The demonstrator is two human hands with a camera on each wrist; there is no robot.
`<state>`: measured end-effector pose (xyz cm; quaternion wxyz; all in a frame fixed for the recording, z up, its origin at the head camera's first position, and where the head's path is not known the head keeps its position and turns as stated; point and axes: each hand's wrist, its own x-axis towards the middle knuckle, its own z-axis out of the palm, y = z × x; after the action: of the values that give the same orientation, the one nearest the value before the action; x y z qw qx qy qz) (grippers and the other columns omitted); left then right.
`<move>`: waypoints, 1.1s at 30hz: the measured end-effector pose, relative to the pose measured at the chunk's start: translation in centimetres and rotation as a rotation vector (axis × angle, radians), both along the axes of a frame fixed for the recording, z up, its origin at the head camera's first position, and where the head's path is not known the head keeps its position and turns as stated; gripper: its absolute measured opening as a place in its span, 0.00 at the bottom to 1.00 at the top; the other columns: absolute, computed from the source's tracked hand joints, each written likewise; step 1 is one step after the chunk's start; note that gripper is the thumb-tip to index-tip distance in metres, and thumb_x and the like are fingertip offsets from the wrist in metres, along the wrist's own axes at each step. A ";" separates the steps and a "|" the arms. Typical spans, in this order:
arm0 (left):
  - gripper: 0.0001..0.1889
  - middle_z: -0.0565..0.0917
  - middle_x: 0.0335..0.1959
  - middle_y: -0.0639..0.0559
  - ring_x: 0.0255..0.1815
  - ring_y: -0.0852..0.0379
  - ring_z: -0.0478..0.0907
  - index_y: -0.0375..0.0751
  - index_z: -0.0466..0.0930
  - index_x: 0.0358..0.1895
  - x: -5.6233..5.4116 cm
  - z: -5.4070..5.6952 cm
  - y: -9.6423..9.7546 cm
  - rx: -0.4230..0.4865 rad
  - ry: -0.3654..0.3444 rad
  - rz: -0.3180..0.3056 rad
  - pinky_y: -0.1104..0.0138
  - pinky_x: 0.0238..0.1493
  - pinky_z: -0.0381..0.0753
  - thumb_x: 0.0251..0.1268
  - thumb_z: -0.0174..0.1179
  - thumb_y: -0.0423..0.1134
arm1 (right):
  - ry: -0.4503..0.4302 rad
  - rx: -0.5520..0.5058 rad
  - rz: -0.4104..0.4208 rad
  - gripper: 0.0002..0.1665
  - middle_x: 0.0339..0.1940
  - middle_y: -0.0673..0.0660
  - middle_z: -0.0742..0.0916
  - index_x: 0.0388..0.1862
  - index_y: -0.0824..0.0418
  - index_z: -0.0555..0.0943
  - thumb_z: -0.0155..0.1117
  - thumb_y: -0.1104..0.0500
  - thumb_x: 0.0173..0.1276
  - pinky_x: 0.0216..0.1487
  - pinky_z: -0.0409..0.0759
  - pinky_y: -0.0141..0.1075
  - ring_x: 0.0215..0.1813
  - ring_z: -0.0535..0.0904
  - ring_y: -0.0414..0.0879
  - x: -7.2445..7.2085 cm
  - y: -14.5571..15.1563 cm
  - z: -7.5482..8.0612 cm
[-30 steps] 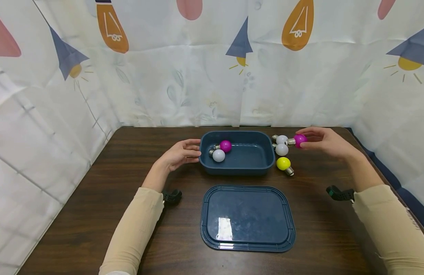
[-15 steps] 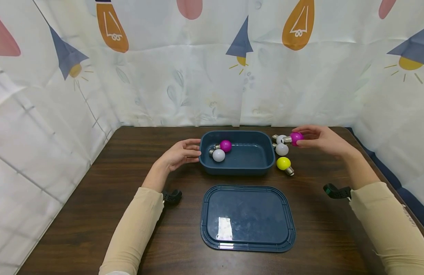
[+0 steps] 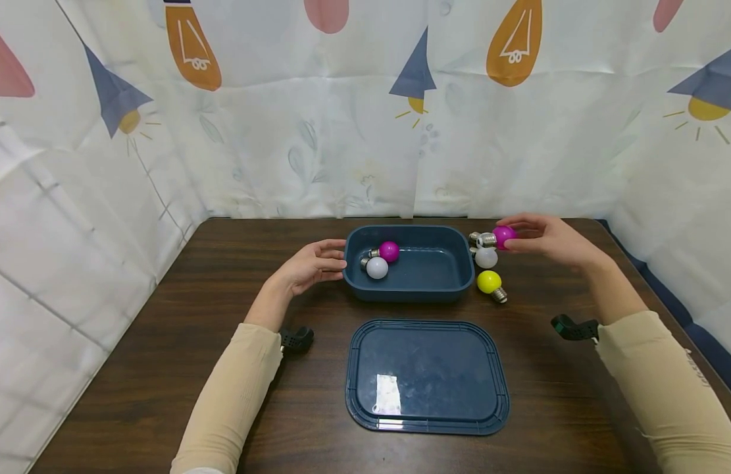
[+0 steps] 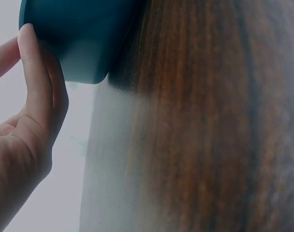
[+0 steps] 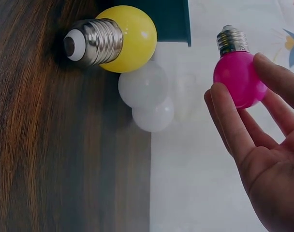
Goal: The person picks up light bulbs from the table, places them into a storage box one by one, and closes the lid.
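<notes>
My right hand (image 3: 556, 245) pinches a magenta light bulb (image 5: 238, 79) by its globe between thumb and fingertips. The bulb is held above the table, its silver screw base pointing left toward the blue box (image 3: 409, 295). Below it two white bulbs (image 5: 142, 85) lie close together beside the box, one partly hidden in the head view. Nearer the front lies a yellow bulb (image 3: 489, 282). My left hand (image 3: 308, 266) touches the left wall of the box with extended fingers. Inside the box, at its left, are another magenta bulb (image 3: 389, 251) and a white bulb (image 3: 377, 268).
A blue lid or flat tray (image 3: 427, 375) lies on the dark wooden table (image 3: 164, 368), in front of the box. Behind the table hangs a patterned white curtain (image 3: 341, 131).
My right hand has moved left and slightly up in the head view with the magenta bulb, toward the box. The left hand and the box stay where they were.
</notes>
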<state>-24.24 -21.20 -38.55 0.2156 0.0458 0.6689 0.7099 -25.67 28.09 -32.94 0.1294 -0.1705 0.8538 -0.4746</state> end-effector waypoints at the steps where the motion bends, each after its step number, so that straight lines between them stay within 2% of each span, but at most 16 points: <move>1: 0.34 0.72 0.61 0.34 0.45 0.53 0.82 0.35 0.58 0.79 0.0 0.0 0.0 -0.001 0.000 0.000 0.64 0.49 0.86 0.74 0.57 0.23 | 0.000 -0.002 0.001 0.31 0.69 0.62 0.76 0.73 0.62 0.72 0.67 0.56 0.75 0.57 0.84 0.43 0.58 0.81 0.48 0.0 -0.1 0.0; 17: 0.34 0.73 0.61 0.34 0.44 0.54 0.83 0.35 0.57 0.79 0.0 -0.1 -0.1 0.008 0.009 -0.008 0.64 0.50 0.87 0.74 0.58 0.24 | 0.010 -0.020 0.033 0.28 0.66 0.61 0.78 0.70 0.62 0.74 0.68 0.58 0.75 0.57 0.84 0.45 0.58 0.81 0.51 -0.4 -1.2 0.4; 26: 0.34 0.72 0.61 0.33 0.42 0.54 0.83 0.35 0.58 0.79 -0.1 -0.1 0.0 0.007 0.005 -0.002 0.64 0.49 0.87 0.74 0.58 0.23 | 0.027 -0.011 0.066 0.29 0.67 0.63 0.78 0.70 0.63 0.74 0.68 0.58 0.74 0.52 0.85 0.37 0.60 0.79 0.55 -0.7 -2.1 0.4; 33: 0.34 0.72 0.61 0.32 0.41 0.55 0.83 0.35 0.58 0.79 -0.1 -0.1 0.1 -0.006 0.000 0.002 0.64 0.49 0.87 0.74 0.58 0.23 | 0.034 -0.001 0.092 0.29 0.66 0.62 0.79 0.70 0.63 0.75 0.69 0.57 0.74 0.54 0.84 0.42 0.60 0.79 0.55 -1.0 -2.9 0.2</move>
<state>-24.37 -21.10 -38.63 0.2152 0.0444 0.6711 0.7081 -26.64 25.15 -32.77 0.1367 -0.2178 0.8469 -0.4654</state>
